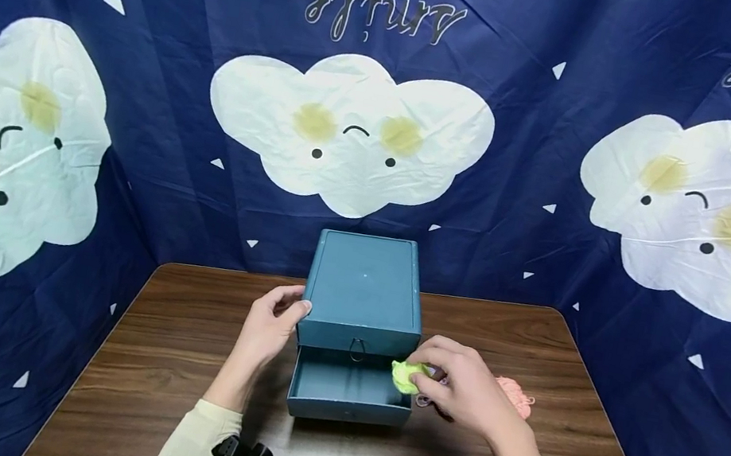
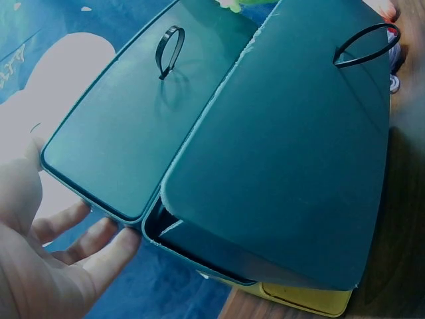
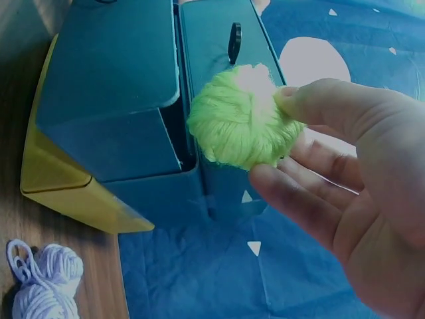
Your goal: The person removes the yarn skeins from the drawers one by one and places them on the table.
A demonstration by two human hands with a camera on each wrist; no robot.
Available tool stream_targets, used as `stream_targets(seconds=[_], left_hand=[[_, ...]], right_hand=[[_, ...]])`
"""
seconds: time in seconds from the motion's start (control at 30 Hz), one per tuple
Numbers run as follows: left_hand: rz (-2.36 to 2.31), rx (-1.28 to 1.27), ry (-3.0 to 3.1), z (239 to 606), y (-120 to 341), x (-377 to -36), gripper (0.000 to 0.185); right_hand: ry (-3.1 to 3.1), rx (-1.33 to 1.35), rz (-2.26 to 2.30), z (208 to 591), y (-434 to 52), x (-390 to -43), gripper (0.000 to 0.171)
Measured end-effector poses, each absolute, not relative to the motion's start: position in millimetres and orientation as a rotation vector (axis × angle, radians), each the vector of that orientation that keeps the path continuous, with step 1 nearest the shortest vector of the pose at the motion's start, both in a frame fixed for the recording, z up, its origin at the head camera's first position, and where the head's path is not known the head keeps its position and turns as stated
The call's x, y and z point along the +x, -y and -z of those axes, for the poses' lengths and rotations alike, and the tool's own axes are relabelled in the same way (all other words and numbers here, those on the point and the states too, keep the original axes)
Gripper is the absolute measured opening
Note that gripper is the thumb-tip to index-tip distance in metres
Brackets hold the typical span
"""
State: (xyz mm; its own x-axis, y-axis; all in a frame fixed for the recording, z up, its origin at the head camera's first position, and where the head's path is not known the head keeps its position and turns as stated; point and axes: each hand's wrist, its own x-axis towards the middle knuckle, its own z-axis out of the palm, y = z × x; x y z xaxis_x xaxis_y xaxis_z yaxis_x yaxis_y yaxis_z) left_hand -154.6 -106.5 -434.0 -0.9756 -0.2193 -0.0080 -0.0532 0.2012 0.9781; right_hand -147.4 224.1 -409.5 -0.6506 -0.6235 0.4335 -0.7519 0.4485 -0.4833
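Note:
A teal two-drawer cabinet (image 1: 367,281) stands at the back of the table, its lower drawer (image 1: 347,412) pulled out. A black loop handle (image 2: 170,53) sits on the upper drawer's front. My left hand (image 1: 273,321) rests on the cabinet's left side, thumb near the top front edge; in the left wrist view its fingertips (image 2: 123,242) touch that side. Between thumb and fingers, my right hand (image 1: 466,382) pinches a bright green ball of yarn (image 3: 242,119). In the head view the ball hovers at the right end of the open drawer.
A lavender yarn skein (image 3: 50,282) lies on the wooden table (image 1: 170,357) right of the cabinet, with a pink yarn ball (image 1: 515,396) beside it, partly behind my right hand. A yellow section (image 3: 86,199) shows under the drawer. Blue cloud-printed cloth (image 1: 518,229) surrounds the table.

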Motion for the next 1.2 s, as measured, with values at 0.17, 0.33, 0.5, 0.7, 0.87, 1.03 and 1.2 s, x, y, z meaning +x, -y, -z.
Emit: stream_targets(seconds=[0.17, 0.33, 0.5, 0.7, 0.87, 1.03, 1.2], left_hand=[[1.886, 0.255, 2.346, 411, 101, -143, 0.04], [1.869, 0.207, 2.351, 399, 99, -137, 0.042], [1.882, 0.233, 2.355, 397, 97, -136, 0.041], [1.903, 0.243, 2.346, 398, 97, -136, 0.04], [1.909, 0.258, 2.334, 420, 103, -150, 0.042], [1.891, 0.246, 2.333, 439, 108, -158, 0.044], [1.888, 0.24, 2.328, 440, 109, -156, 0.043]], right_hand=[[2.485, 1.174, -1.062, 412, -228, -146, 0.014], [2.482, 1.125, -1.116, 414, -233, -146, 0.015], [2.464, 1.084, -1.148, 417, -238, -146, 0.016], [2.442, 1.044, -1.142, 421, -243, -145, 0.018], [2.415, 1.014, -1.101, 425, -249, -143, 0.02], [2.418, 0.979, -1.062, 430, -255, -140, 0.022], [2.436, 0.945, -1.037, 435, -259, -136, 0.02]])
